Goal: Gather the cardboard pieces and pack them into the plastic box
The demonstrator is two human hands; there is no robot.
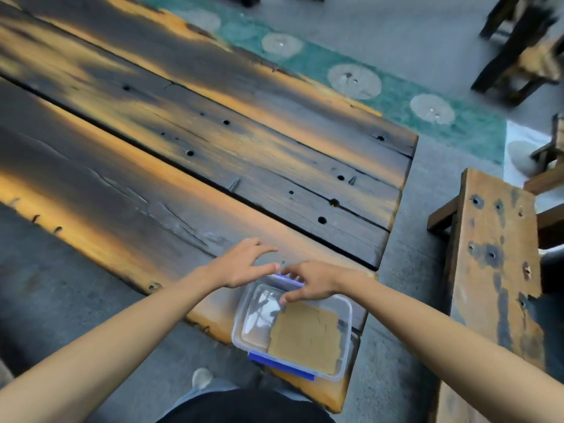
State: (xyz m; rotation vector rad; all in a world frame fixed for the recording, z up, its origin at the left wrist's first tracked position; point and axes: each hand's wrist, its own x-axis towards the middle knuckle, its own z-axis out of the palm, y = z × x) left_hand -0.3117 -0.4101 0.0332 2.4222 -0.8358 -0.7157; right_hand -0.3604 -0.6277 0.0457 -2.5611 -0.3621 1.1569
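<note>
This looks like a rustic outdoor or semi-open seating area, perhaps a café or courtyard, rather than a home room or lab. Filling most of the frame is a heavy bench of rough, weathered planks, dark grey with orange-brown streaks, full of old bolt holes and cracks. At the right edge stands a plank seat of the same reclaimed wood, and dark wooden chair legs show at the upper right. The floor is plain grey concrete. Across the upper middle runs a green strip set with pale round stepping discs, like a decorative path.
</note>
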